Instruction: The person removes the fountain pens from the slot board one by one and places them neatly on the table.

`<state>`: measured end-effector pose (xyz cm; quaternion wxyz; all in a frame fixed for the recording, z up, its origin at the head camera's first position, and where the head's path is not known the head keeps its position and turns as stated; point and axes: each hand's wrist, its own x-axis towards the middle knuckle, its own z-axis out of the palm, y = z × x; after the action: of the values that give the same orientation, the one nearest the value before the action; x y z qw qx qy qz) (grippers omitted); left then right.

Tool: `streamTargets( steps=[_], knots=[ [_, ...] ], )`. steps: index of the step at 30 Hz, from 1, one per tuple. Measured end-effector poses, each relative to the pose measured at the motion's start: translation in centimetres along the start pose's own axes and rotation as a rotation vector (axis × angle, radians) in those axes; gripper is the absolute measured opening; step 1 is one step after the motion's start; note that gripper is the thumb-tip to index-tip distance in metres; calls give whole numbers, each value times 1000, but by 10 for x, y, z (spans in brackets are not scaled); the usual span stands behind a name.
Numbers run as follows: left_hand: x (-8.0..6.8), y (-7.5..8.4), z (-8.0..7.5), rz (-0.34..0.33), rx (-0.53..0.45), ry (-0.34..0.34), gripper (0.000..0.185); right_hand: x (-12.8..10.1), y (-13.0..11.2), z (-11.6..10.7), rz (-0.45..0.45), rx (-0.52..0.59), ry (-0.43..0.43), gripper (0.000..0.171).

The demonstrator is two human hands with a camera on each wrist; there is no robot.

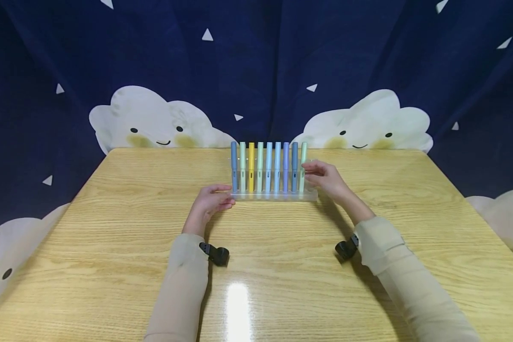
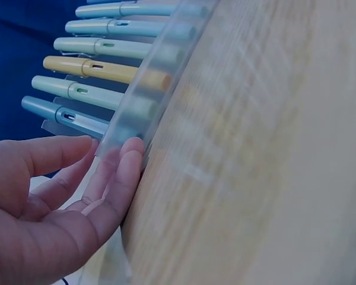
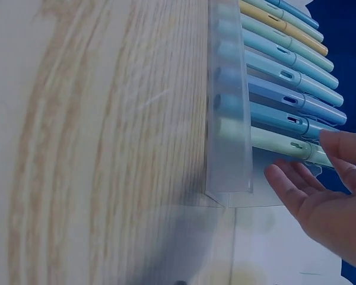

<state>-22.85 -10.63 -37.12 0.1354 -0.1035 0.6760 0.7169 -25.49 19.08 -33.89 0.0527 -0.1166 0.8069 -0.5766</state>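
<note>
Nine pastel pens [image 1: 268, 166] upright in frosted rack [image 1: 273, 195]

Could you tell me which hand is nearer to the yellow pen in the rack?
Left. The left hand rests at the rack's left end, two pens from the yellow pen. The right hand is at the far right end, beside the last green pen.

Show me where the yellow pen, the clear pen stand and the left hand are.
yellow pen [image 1: 251, 167], head view, middle of its barrel.
clear pen stand [image 1: 273, 195], head view, front edge of its base.
left hand [image 1: 208, 202], head view, back of the hand, fingertips at the stand's left end.
</note>
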Motion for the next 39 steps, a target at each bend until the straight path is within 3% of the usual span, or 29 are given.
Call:
streamTargets(
  steps=[9,23,39],
  knots=[
    [3,0,-2,-30,-54,8,31,6,3,2,-9,-42,-13,35],
    [8,-3,-5,-35,-97,0,31,13,3,4,35,18,26,34],
    [7,-4,-5,-29,-113,14,31,13,3,8,-184,-96,184,33]
  ],
)
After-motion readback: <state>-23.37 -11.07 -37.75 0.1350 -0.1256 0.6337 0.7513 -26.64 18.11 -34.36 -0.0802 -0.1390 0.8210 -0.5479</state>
